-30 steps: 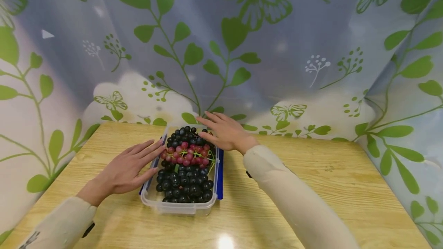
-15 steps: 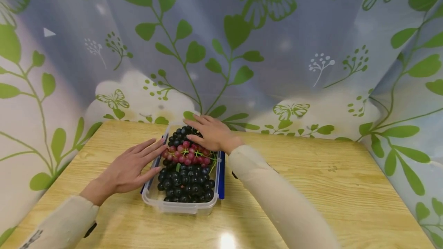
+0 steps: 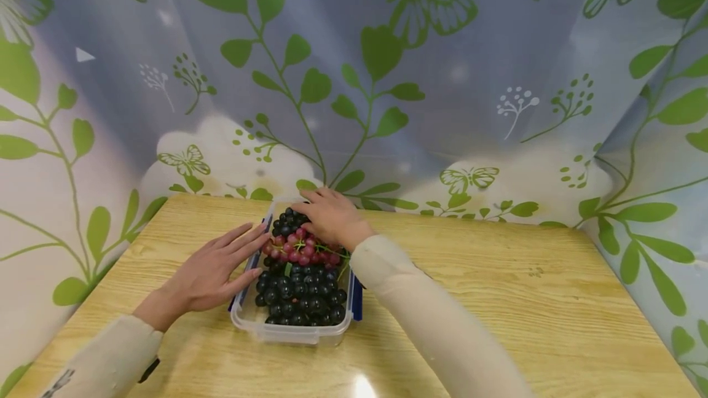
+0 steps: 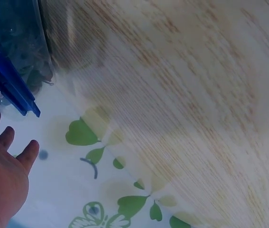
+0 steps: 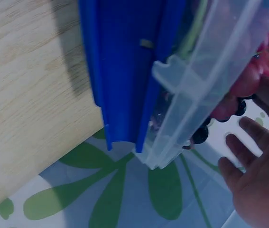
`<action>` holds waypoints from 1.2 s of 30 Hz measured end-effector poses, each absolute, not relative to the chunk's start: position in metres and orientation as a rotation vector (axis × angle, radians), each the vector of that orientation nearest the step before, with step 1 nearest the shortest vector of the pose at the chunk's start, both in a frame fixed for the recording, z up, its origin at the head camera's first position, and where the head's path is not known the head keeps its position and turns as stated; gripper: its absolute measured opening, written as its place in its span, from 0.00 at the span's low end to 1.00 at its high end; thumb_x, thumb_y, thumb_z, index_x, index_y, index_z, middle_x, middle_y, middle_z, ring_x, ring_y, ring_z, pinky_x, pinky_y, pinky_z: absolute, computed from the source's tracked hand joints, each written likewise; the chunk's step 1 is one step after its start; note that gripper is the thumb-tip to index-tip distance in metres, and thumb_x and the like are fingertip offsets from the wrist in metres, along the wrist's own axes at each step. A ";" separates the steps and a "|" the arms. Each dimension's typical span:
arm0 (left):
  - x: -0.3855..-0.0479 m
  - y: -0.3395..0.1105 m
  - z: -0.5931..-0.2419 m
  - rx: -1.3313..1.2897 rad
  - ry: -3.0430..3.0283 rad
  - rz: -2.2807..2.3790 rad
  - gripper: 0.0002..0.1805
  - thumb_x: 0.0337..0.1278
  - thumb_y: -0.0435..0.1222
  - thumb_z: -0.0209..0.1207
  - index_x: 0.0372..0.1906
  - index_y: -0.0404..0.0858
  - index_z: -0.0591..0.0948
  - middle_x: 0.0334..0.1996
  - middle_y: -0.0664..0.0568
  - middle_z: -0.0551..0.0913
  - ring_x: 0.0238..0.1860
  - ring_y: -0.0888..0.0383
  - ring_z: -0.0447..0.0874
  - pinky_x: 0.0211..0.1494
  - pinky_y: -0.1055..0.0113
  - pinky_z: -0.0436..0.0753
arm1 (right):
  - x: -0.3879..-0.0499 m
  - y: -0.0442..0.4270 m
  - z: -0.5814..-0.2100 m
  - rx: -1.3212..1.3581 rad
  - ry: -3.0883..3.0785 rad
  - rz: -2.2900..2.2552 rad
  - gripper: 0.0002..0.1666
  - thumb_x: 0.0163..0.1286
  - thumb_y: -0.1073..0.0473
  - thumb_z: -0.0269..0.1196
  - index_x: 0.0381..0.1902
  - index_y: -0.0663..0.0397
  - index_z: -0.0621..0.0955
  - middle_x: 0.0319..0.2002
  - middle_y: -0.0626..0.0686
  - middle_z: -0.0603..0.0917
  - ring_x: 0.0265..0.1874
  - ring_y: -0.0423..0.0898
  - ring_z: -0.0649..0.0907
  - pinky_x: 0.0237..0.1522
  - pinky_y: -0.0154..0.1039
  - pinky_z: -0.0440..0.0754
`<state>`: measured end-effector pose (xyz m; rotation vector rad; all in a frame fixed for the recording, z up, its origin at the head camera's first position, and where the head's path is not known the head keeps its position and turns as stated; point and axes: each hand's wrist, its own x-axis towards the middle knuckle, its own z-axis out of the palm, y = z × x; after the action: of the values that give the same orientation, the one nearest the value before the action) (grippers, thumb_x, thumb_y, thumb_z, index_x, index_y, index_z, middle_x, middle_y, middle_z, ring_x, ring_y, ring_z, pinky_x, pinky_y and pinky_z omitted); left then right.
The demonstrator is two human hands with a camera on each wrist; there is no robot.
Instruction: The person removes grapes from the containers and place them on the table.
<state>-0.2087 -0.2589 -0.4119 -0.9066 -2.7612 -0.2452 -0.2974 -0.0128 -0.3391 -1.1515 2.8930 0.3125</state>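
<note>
A clear plastic box (image 3: 279,331) with blue side latches holds bunches of grapes. Black grapes (image 3: 301,296) fill its front, red grapes (image 3: 301,249) lie across the middle, and more black grapes (image 3: 289,221) are at the back. My left hand (image 3: 212,272) lies flat along the left rim, its fingertips at the edge. Over the back right corner is my right hand (image 3: 334,217), palm down, with fingers extended above the back black grapes and hiding some of them. In the right wrist view its thumb is close to the red grapes (image 5: 245,80); contact is hard to tell.
The box stands on a wood-grain table (image 3: 470,300), near its back edge. A curtain (image 3: 431,97) printed with leaves and butterflies hangs behind and at both sides. A blue latch flap (image 5: 125,71) sticks out along the right side of the box.
My right hand has moved left and inward from the right rim, over the back grapes. My left hand stays at the left rim, and the grapes look unmoved.
</note>
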 end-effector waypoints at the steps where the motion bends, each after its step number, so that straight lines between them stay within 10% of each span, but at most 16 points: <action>1: -0.209 -0.259 -0.412 -0.906 -2.760 -0.247 0.34 0.69 0.53 0.49 0.74 0.45 0.60 0.74 0.52 0.54 0.73 0.49 0.49 0.65 0.43 0.61 | -0.296 -0.014 -0.339 -1.134 2.900 0.329 0.31 0.75 0.43 0.49 0.74 0.31 0.60 0.72 0.47 0.59 0.69 0.49 0.61 0.67 0.46 0.60; 36: -0.207 -0.258 -0.418 -0.902 -2.741 -0.321 0.33 0.70 0.49 0.49 0.74 0.44 0.59 0.74 0.52 0.53 0.72 0.48 0.51 0.67 0.47 0.59 | -0.306 -0.032 -0.356 -0.836 2.940 0.167 0.31 0.71 0.39 0.54 0.66 0.45 0.67 0.56 0.52 0.77 0.57 0.50 0.74 0.58 0.46 0.71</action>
<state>-0.2073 -0.2579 -0.4181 -0.9021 -2.7410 -0.3210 -0.3061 -0.0325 -0.3564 -0.8361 2.9403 0.1669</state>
